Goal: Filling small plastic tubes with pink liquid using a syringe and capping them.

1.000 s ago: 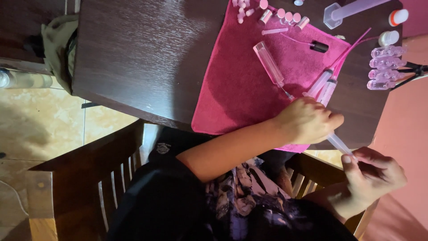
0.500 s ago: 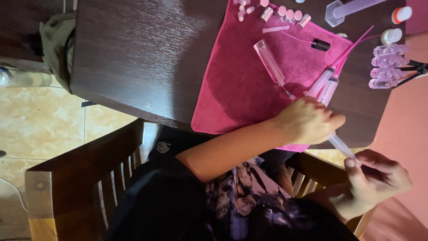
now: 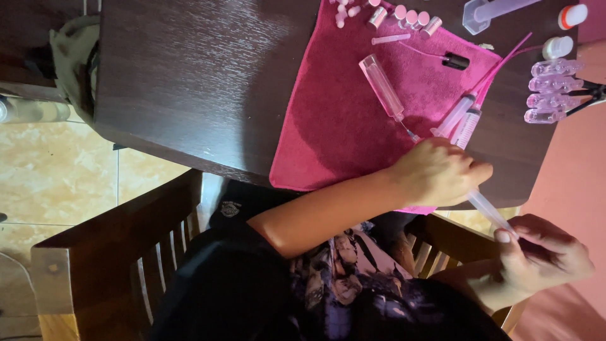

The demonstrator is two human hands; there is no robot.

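My left hand point(image 3: 442, 172) reaches across my body and closes around one end of a clear thin syringe point(image 3: 489, 211) at the near edge of the dark wooden table point(image 3: 189, 82). My right hand point(image 3: 544, 257) sits lower right, off the table, and pinches the syringe's other end between thumb and fingers. The syringe spans the gap between both hands. Just beyond my left hand lies a pink towel point(image 3: 341, 126) carrying a clear empty tube point(image 3: 384, 87) and two more syringes point(image 3: 464, 117).
Small pink caps point(image 3: 410, 16) and a thin black-capped wand point(image 3: 454, 61) lie at the towel's far end. Clear tubes point(image 3: 550, 91), two white jars point(image 3: 558, 47) and a large syringe point(image 3: 492, 9) sit to the right. A wooden chair point(image 3: 113, 252) stands at left.
My right hand has drifted slightly down and to the right with the syringe's end. The left hand holds its place.
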